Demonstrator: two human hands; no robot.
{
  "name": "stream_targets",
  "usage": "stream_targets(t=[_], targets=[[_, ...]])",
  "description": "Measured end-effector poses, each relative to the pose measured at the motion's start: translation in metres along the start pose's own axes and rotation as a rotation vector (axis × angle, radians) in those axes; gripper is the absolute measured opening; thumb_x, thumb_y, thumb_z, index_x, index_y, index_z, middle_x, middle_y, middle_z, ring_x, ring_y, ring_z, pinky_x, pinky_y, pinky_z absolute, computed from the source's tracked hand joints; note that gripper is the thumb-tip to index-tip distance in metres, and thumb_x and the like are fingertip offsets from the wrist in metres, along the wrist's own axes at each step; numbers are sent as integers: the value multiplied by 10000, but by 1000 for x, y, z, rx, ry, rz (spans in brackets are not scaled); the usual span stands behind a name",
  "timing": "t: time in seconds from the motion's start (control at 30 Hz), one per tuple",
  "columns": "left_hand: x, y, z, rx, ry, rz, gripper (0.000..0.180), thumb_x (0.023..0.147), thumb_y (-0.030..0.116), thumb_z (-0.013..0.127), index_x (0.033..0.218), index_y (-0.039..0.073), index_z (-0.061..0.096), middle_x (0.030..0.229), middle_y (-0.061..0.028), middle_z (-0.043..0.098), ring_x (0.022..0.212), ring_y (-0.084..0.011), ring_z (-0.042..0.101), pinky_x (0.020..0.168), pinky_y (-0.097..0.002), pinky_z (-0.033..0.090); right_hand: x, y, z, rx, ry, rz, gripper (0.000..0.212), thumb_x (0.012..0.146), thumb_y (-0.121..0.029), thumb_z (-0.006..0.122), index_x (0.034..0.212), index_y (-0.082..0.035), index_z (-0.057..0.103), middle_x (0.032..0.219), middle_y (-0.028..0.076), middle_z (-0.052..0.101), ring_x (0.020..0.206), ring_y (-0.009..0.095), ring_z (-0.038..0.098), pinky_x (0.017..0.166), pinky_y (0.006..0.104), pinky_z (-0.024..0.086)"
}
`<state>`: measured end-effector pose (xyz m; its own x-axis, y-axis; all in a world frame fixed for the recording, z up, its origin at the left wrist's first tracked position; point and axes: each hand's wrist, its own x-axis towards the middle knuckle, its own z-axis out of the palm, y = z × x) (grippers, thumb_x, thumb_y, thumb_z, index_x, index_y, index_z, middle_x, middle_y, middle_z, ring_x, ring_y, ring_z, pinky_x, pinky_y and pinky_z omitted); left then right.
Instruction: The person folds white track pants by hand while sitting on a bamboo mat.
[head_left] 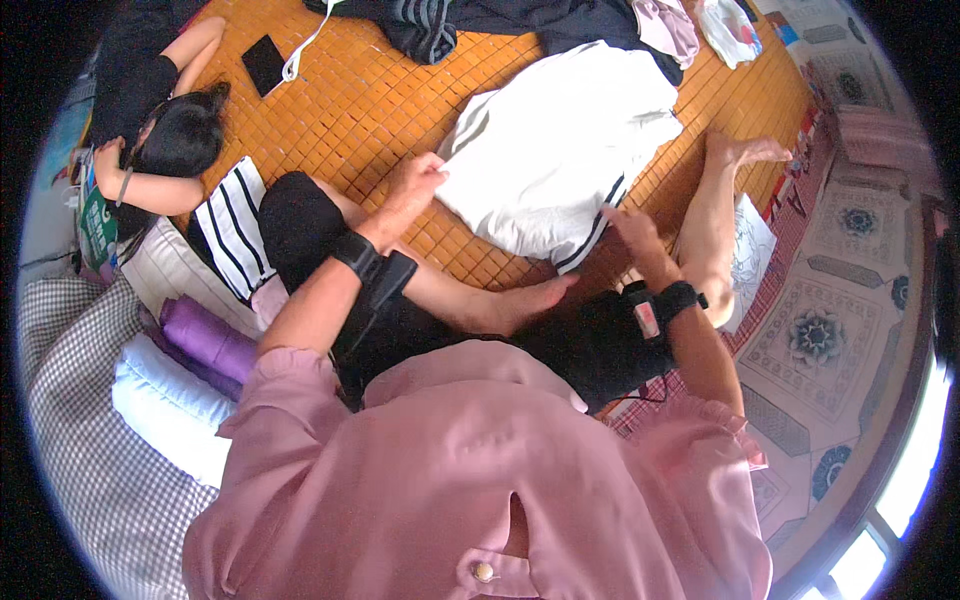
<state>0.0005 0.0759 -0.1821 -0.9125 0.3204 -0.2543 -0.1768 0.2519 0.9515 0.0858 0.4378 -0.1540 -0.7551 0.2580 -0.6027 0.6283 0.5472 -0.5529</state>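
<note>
Spread over the tiled orange mat in front of me is a white garment (570, 140) with dark stripes along its near right edge. My left hand (412, 188) pinches its left edge, thumb and fingers together. At the striped edge, my right hand (638, 240) is closed on the cloth, with its fingertips partly hidden. Creases run across the garment, and its far edge lies near a pile of dark clothes (500, 15). Both my wrists carry black straps with small devices.
Another person (165, 140) lies at the far left, near a dark phone (264, 66) and a white strap (305, 48). Rolled purple cloth (208, 338), a pale blue roll (165, 395) and checked bedding (80, 370) sit at my left. A white plastic bag (728, 32) lies far right.
</note>
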Motion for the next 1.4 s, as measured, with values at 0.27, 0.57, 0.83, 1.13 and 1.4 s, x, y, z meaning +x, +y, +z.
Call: stream_targets(t=[0.27, 0.57, 0.83, 1.13, 1.4], targets=[[-11, 31, -14, 70, -80, 22, 135, 819, 144, 517, 797, 11, 519, 737, 28, 490, 745, -70, 438, 691, -227, 367, -30, 3, 63, 205, 48, -71, 303, 709, -196, 671, 899, 31, 605, 759, 54, 611, 624, 152, 552, 565, 275, 447], [-6, -5, 11, 426, -284, 142, 117, 729, 155, 533, 756, 44, 562, 672, -114, 563, 648, -208, 541, 574, -347, 411, -49, 34, 32, 80, 446, 29, 196, 667, -130, 597, 764, 40, 599, 706, 73, 585, 618, 154, 535, 558, 289, 417], [-7, -11, -2, 61, -311, -220, 76, 738, 128, 519, 739, 70, 567, 618, -85, 559, 586, -181, 534, 549, -350, 422, -94, 33, 41, 535, 469, -90, 186, 763, -120, 494, 875, 13, 562, 759, 65, 549, 694, 161, 512, 624, 268, 420], [-7, -25, 2, 462, -436, -11, 110, 671, 114, 629, 688, 38, 551, 629, -99, 561, 592, -182, 525, 556, -339, 418, -100, 37, 63, 1021, 352, 75, 195, 792, -46, 452, 922, -27, 596, 716, 28, 584, 565, 118, 522, 517, 211, 413], [-12, -7, -8, 434, -284, -94, 140, 648, 105, 657, 678, 28, 545, 666, -91, 553, 622, -178, 517, 579, -318, 416, -103, 18, 43, 899, 22, 173, 259, 768, -75, 496, 992, 36, 565, 832, 74, 584, 744, 149, 542, 656, 254, 437]])
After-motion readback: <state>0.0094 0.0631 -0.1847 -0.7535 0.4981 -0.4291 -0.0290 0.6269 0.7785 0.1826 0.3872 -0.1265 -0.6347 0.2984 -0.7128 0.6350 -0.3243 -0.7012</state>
